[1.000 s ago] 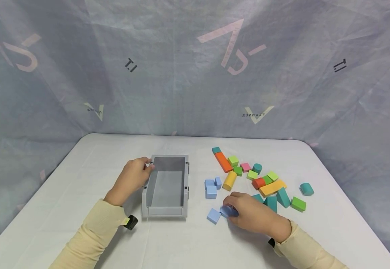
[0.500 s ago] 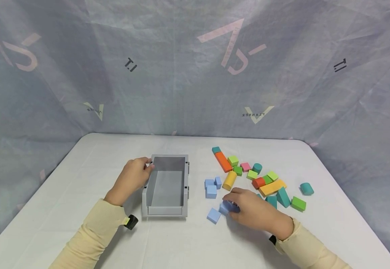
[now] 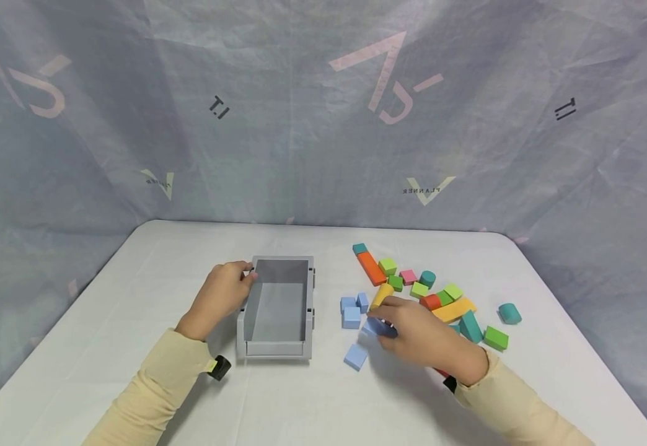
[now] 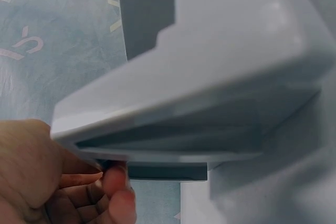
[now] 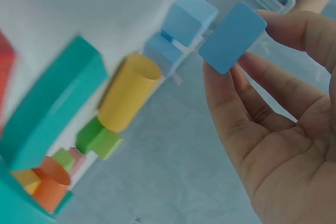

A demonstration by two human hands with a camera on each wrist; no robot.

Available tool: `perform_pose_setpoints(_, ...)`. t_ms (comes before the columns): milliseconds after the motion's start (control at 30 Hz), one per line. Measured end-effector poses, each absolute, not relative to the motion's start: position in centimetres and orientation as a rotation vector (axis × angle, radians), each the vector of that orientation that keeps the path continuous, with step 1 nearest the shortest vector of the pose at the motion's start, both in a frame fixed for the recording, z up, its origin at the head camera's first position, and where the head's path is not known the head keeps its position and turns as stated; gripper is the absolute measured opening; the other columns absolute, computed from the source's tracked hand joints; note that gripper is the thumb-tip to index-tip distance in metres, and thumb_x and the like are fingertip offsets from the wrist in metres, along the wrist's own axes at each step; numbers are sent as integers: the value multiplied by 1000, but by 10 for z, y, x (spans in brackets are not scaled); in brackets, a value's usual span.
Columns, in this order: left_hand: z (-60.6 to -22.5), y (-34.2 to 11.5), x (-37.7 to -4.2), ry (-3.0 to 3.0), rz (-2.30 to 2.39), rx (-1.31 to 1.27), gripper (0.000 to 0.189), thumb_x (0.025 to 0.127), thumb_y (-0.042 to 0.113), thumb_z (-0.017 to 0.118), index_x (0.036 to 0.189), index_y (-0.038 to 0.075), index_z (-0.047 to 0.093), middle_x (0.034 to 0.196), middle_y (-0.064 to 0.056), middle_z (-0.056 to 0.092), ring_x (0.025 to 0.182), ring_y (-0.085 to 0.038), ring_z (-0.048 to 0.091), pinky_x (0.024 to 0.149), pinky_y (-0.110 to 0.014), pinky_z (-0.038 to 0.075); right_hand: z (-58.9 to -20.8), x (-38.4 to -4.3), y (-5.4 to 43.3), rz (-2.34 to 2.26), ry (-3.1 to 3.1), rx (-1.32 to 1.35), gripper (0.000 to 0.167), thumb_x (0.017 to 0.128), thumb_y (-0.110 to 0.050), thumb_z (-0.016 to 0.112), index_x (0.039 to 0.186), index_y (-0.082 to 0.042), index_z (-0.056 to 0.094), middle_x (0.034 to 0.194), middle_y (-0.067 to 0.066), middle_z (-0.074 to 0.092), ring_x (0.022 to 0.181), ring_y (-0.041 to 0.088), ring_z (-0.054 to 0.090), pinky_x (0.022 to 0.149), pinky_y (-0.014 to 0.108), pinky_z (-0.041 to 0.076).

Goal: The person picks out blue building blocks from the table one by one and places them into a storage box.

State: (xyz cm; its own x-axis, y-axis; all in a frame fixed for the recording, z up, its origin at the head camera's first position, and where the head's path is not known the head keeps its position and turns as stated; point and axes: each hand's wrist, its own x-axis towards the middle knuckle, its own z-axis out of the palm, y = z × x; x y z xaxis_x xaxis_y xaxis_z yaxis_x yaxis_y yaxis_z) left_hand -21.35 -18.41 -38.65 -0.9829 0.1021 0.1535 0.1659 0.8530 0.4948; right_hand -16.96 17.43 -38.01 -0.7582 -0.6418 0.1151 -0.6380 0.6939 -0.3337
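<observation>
Right hand (image 3: 421,331): fingertips pinch the blue block (image 5: 232,38) near the blue cubes (image 3: 351,318) — long axis rising rightward in the right wrist view. Left hand (image 3: 224,291): curled fingers grip the left side of the gray bin (image 3: 274,350) — long axis pointing forward.

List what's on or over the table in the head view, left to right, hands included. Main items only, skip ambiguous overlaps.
Left hand → gray bin → group of three light-blue blocks → held blue block → right hand → rounded teal block
</observation>
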Motion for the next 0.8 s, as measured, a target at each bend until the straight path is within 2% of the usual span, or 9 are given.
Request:
perform_pose_setpoints(267, -385, -184, -212, -2904, -797, -212, 34, 101, 14, 60, 126, -8, 64, 69, -5, 58, 51, -12, 45, 47, -27, 37, -368, -176, 156, -587, 2876, -1164, 36, 85, -9, 74, 119, -3, 71, 104, 1, 65, 83, 9, 56, 69, 21, 52)
perform_pose_setpoints(433, -386, -184, -213, -2887, -787, -220, 33, 100, 14, 60, 125, -8, 65, 89, -14, 70, 51, -12, 45, 49, -28, 38, -356, -184, 136, -590, 2850, -1211, 33, 85, -10, 73, 118, -5, 72, 101, -1, 65, 79, 8, 55, 68, 20, 51)
perform_pose_setpoints(567, -387, -184, -214, -2881, -799, -225, 33, 100, 14, 60, 126, -7, 65, 102, -17, 72, 48, -11, 43, 48, -28, 38, -349, -190, 122, -577, 2842, -1270, 32, 86, -9, 73, 118, -5, 71, 101, 0, 64, 79, 8, 56, 70, 19, 51)
perform_pose_setpoints(800, -387, -183, -213, -2894, -812, -209, 34, 101, 15, 59, 127, -7, 64, 93, -14, 71, 47, -11, 42, 48, -27, 37, -342, -197, 104, -586, 2830, -1346, 30, 87, -9, 71, 117, -6, 71, 102, 2, 65, 79, 9, 58, 69, 20, 51)
